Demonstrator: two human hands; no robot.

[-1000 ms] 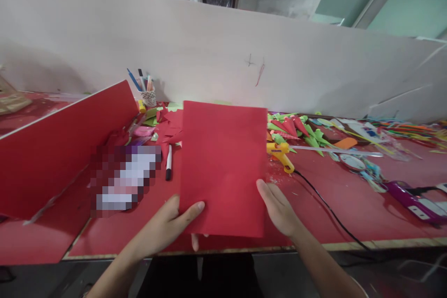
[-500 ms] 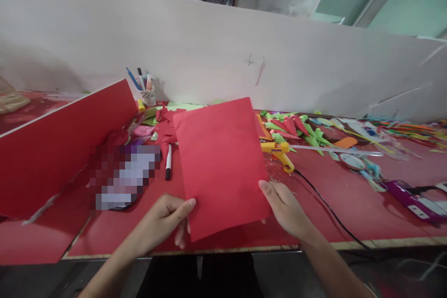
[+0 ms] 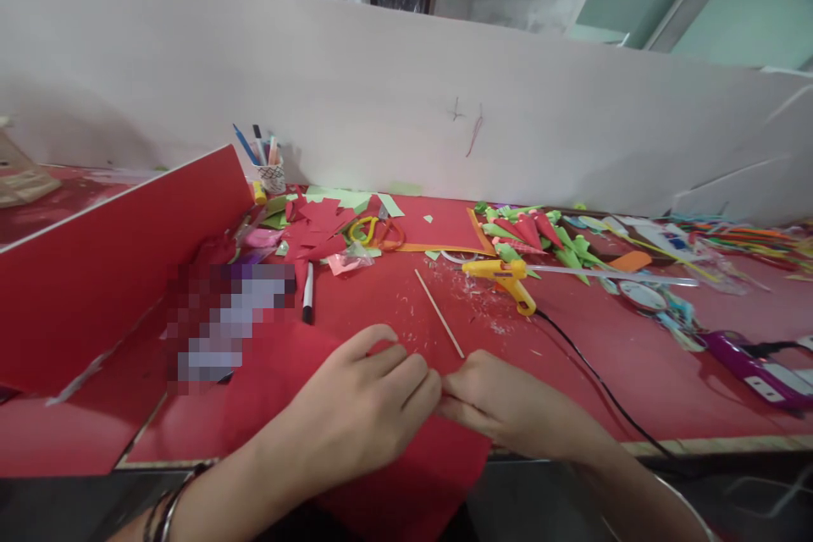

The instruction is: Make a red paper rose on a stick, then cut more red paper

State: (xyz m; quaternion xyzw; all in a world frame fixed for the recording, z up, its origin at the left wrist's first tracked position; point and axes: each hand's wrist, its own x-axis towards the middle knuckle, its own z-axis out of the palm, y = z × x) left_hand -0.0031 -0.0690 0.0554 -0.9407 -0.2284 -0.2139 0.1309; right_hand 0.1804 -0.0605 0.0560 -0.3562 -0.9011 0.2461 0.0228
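Left to centre, holds the red sheet point(image 3: 419, 483) over the near edge of the table point(image 3: 356, 305), with the left hand point(image 3: 374, 398) curled closed on it — apparently bending or rolling it. Just right, meets it with the right hand point(image 3: 499, 402), also closed and seemingly pinching the sheet; cannot tell if gripping the thin stick point(image 3: 439, 313) beyond. Calls next for an even pinch along the bend.

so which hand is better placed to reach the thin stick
Probably the right hand: the near end of the thin stick shows right by its knuckles, while the left hand is farther to the left. Both seem to hold the red paper, though.
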